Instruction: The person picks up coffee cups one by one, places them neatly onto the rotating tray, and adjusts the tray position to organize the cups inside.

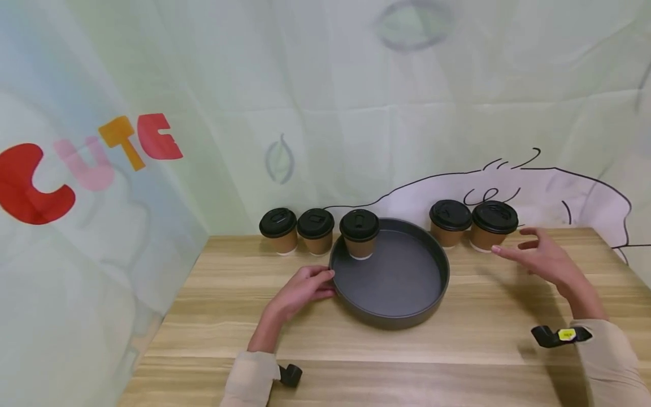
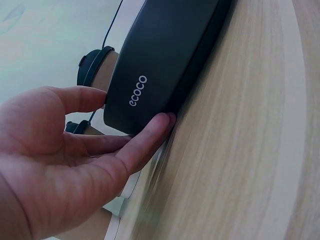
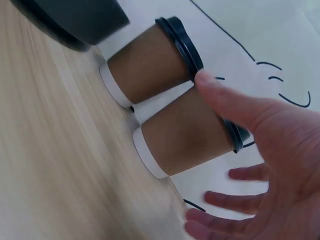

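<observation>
A round dark grey pan (image 1: 394, 282) with a low wall rests on the wooden table, "ecoco" printed on its side. My left hand (image 1: 305, 288) holds its left edge, fingers low on the pan wall (image 2: 150, 65) and another digit up at the rim. Inside the pan at the back left stands a brown paper cup (image 1: 360, 246) with a black lid. My right hand (image 1: 546, 257) is beside the rightmost lidded cup (image 1: 490, 234), fingers spread apart and the thumb in front of the cup. Another such cup (image 3: 150, 65) stands upright just left of that one.
Left of the pan, two more lidded cups (image 1: 316, 240) stand side by side near the table's back edge. A printed curtain (image 1: 325, 113) hangs right behind them. The wooden table (image 1: 396, 367) extends in front of the pan.
</observation>
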The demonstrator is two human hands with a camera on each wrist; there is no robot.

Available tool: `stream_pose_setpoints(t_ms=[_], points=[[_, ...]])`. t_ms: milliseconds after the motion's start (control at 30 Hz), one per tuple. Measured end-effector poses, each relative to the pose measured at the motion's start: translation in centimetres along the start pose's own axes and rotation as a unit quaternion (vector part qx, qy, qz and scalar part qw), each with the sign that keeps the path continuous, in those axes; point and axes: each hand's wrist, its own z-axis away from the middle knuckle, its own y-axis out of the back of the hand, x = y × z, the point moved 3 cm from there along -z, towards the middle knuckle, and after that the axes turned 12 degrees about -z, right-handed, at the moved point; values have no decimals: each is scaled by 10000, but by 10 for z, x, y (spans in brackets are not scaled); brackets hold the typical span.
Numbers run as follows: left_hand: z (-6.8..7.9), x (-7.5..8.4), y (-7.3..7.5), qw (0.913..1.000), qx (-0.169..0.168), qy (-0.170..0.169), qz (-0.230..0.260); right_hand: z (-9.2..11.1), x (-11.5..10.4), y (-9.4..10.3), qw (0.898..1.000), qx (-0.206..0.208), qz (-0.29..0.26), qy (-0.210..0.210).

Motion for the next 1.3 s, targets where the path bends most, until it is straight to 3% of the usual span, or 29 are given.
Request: stream_pose_setpoints(t_ms=[167, 367, 567, 900, 1300], points=[[0, 1, 1, 10000, -19, 12, 13, -16, -8, 8, 9980, 330, -79, 527], [0, 2, 1, 10000, -34, 30, 20, -31, -9, 8, 9942, 290, -539, 884], [1, 2, 0, 10000, -21, 46, 8, -41, -8, 3, 9899, 323, -893, 1051], [1, 2, 0, 10000, -2, 49, 7, -51, -10, -5, 9894, 347, -920, 1070], [1, 1, 0, 10000, 21, 68, -6, -54, -5, -14, 9794, 819, -1194, 1408]])
